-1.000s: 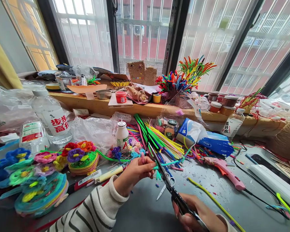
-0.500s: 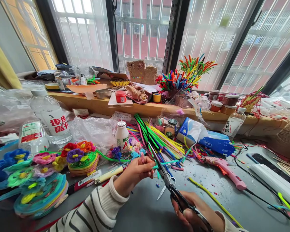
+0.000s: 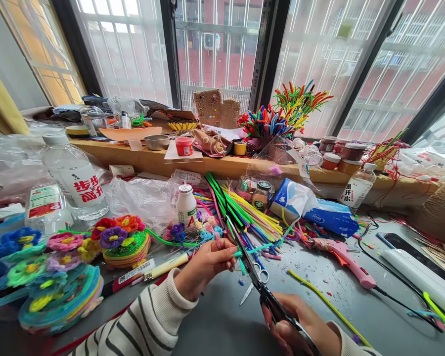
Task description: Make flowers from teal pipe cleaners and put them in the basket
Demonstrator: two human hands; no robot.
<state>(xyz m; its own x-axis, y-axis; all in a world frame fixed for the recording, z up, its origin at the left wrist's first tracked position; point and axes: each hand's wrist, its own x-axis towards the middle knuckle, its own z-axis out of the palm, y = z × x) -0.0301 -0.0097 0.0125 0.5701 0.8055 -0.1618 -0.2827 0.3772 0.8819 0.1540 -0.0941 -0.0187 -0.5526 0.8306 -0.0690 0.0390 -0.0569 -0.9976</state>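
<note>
My left hand (image 3: 211,262) pinches a turquoise pipe cleaner (image 3: 264,248) between thumb and fingers. It stretches rightward past the blades of large black-handled scissors (image 3: 254,278). My right hand (image 3: 296,319) is wrapped round the handles. The blades point up and away, slightly parted beside my left fingertips, at the pipe cleaner; whether they touch it I cannot tell. Underneath, small white-handled scissors (image 3: 247,294) lie on the grey table (image 3: 215,321). A yellow pipe cleaner (image 3: 324,301) lies right of my right hand. Behind the blades spreads a bundle of colourful pipe cleaners (image 3: 257,217).
At left stand fuzzy flower pieces (image 3: 59,296) and a large plastic bottle (image 3: 76,178). A small white bottle (image 3: 186,205) is behind my left hand. To the right lie a pink glue gun (image 3: 350,264) with its cord, a blue tissue pack (image 3: 332,217) and a white power strip (image 3: 419,277).
The view has shifted very slightly. My right hand and the large scissors have moved a little to the left; my left hand still pinches the turquoise pipe cleaner.
</note>
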